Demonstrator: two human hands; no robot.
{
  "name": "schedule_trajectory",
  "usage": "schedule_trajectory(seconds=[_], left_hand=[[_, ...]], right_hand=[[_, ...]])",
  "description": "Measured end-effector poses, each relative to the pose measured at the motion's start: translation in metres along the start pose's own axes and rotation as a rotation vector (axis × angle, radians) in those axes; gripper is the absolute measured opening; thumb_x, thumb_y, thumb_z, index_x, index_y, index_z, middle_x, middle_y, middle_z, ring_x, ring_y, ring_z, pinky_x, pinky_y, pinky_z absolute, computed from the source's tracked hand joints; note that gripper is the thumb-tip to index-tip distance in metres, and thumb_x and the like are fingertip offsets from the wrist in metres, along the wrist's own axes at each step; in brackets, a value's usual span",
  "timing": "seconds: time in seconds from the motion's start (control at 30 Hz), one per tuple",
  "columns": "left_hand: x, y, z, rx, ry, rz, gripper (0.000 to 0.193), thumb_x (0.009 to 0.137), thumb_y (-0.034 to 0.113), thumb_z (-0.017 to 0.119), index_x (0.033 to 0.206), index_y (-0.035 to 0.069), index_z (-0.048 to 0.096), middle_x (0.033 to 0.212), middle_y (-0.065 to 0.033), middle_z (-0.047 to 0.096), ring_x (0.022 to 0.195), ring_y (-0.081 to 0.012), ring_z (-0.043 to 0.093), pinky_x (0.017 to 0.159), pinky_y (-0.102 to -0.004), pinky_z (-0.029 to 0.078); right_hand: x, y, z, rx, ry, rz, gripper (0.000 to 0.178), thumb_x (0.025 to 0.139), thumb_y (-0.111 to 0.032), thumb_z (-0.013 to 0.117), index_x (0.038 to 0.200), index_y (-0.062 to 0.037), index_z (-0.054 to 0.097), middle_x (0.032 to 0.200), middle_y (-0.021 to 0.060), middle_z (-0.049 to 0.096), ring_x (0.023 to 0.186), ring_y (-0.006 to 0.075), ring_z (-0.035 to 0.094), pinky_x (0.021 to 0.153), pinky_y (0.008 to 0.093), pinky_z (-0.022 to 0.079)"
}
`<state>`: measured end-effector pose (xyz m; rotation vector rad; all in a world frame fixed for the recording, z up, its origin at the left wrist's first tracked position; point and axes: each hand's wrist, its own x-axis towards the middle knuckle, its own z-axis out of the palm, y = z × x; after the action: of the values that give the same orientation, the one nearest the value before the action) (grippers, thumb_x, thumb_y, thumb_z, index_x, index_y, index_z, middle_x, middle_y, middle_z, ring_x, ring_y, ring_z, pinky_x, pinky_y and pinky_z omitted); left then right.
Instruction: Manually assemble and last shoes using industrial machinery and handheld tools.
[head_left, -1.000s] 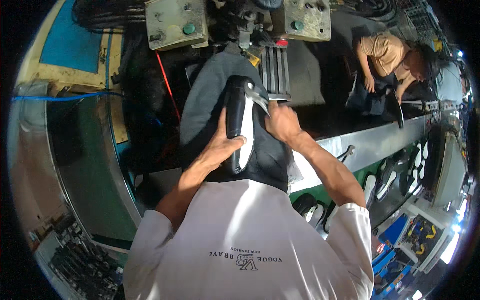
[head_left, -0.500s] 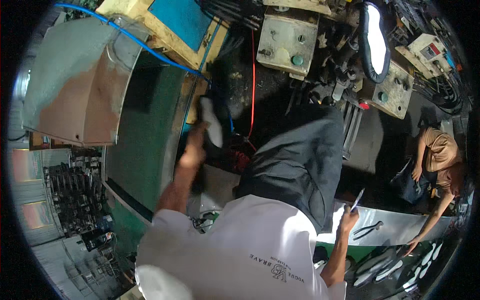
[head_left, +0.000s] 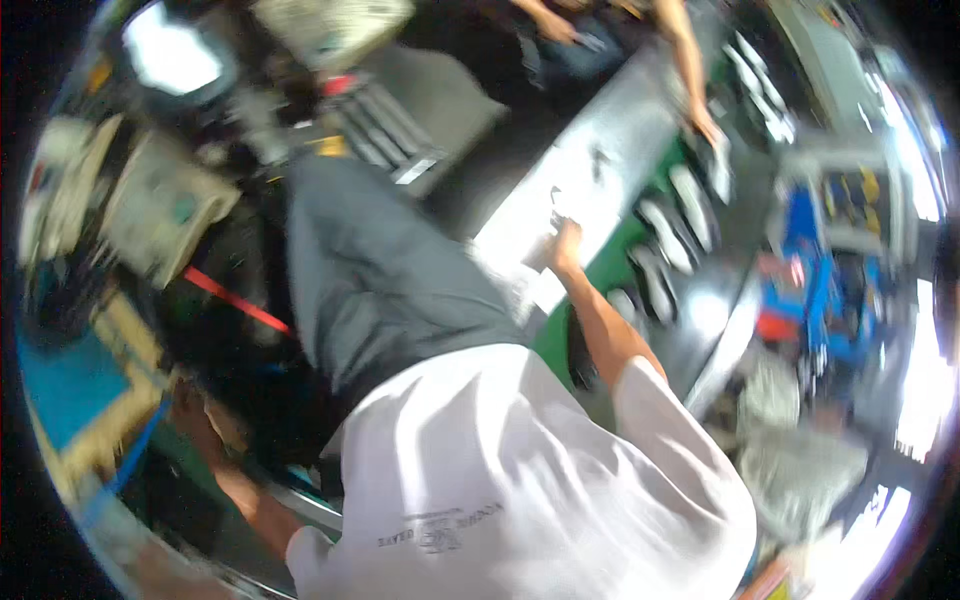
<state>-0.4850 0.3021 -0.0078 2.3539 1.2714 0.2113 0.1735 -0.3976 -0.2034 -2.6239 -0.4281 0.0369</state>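
The picture is motion-blurred. My right hand (head_left: pixel 567 236) reaches out to the edge of a long shiny metal shelf (head_left: pixel 610 140), next to a small dark tool (head_left: pixel 556 196) lying there. Its fingers look curled, but I cannot tell if they hold anything. My left arm stretches down to the lower left, and my left hand (head_left: pixel 196 402) is lost in a dark gap there. The black-and-white shoe from before is not visible. My grey trousers (head_left: pixel 370 260) and white shirt (head_left: pixel 520 470) fill the middle.
White shoe soles (head_left: pixel 690 195) lie in a row on a green belt (head_left: pixel 560 335) beyond the shelf. Another person's hand (head_left: pixel 703 122) rests at the shelf's far end. A beige machine box (head_left: pixel 160 205), a red hose (head_left: pixel 235 300) and a blue panel (head_left: pixel 60 385) sit at left.
A second ago both hands held a black-and-white shoe. Then my left hand carried it down to the left, and my right hand moved to the metal shelf. The view has swung round.
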Motion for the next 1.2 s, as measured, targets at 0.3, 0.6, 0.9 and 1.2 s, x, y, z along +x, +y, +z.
schedule_trajectory(seconds=[0.3, 0.6, 0.9, 1.2], left_hand=[[0.085, 0.435, 0.178, -0.862, -0.420, 0.068, 0.047, 0.115, 0.015, 0.060, 0.156, -0.006, 0.056, 0.154, -0.0208, 0.063, 0.137, -0.0287, 0.066, 0.116, -0.0398, 0.052], [0.068, 0.503, 0.214, -0.557, -0.634, 0.272, 0.044, 0.110, 0.001, 0.058, 0.154, -0.004, 0.059, 0.151, -0.0203, 0.066, 0.137, -0.0251, 0.066, 0.118, -0.0364, 0.049], [0.057, 0.508, 0.192, -0.687, -0.629, 0.221, 0.040, 0.110, -0.002, 0.057, 0.150, -0.006, 0.063, 0.143, -0.0199, 0.071, 0.129, -0.0229, 0.070, 0.114, -0.0344, 0.051], [-0.005, 0.621, 0.245, -0.970, -1.000, 0.459, 0.061, 0.108, 0.006, 0.066, 0.164, -0.004, 0.044, 0.151, -0.0218, 0.064, 0.135, -0.0262, 0.066, 0.118, -0.0373, 0.050]], right_hand=[[-0.160, 0.060, -0.288, -0.019, 0.361, 0.686, 0.047, 0.103, -0.041, 0.073, 0.112, 0.0050, 0.079, 0.099, 0.0248, 0.080, 0.091, 0.0366, 0.078, 0.085, 0.0466, 0.059], [-0.354, 0.018, -0.193, -0.272, -0.068, 0.516, 0.124, 0.075, -0.041, 0.100, 0.166, 0.0066, 0.031, 0.160, 0.0355, 0.048, 0.148, 0.0523, 0.048, 0.127, 0.0556, 0.038], [-0.202, 0.045, -0.175, -0.141, 0.163, 0.751, 0.102, 0.072, -0.044, 0.100, 0.143, 0.0115, 0.052, 0.137, 0.0338, 0.062, 0.129, 0.0501, 0.060, 0.112, 0.0548, 0.049], [-0.112, -0.023, -0.221, 0.933, 0.021, 0.732, 0.076, 0.097, -0.057, 0.074, 0.132, 0.0096, 0.066, 0.113, 0.0150, 0.073, 0.099, 0.0207, 0.071, 0.089, 0.0369, 0.057]])
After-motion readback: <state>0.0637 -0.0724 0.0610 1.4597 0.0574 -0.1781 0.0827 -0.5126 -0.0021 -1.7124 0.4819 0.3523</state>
